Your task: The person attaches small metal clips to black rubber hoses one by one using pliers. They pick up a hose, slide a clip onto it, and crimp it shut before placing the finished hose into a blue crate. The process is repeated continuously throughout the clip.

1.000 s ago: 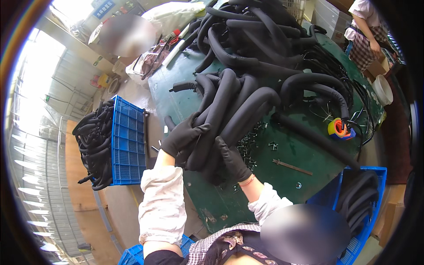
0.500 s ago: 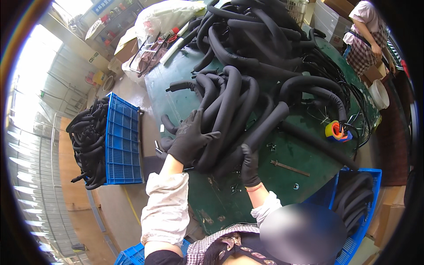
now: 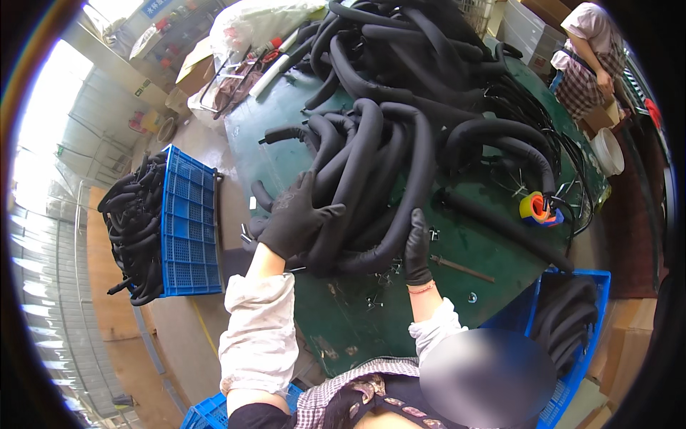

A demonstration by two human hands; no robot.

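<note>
Black-gloved left hand [image 3: 291,223] laid spread, thumb apart, on matte, foam-like black tubes [image 3: 349,184]; right hand [image 3: 417,247] held nearly flat against outer loop, fingers straight. Tubes heaped in curved coils on scuffed green table [image 3: 400,318]. One flat brownish strip [image 3: 463,269], three latticed blue plastic crates [image 3: 189,229] seen.

Room nearside, tubes [image 3: 355,179] between hands [image 3: 289,220] [image 3: 417,250]

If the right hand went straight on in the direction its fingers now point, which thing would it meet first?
The right hand would most likely meet the outer black padded tube, just ahead; depth is unclear, so they may already touch.
</note>
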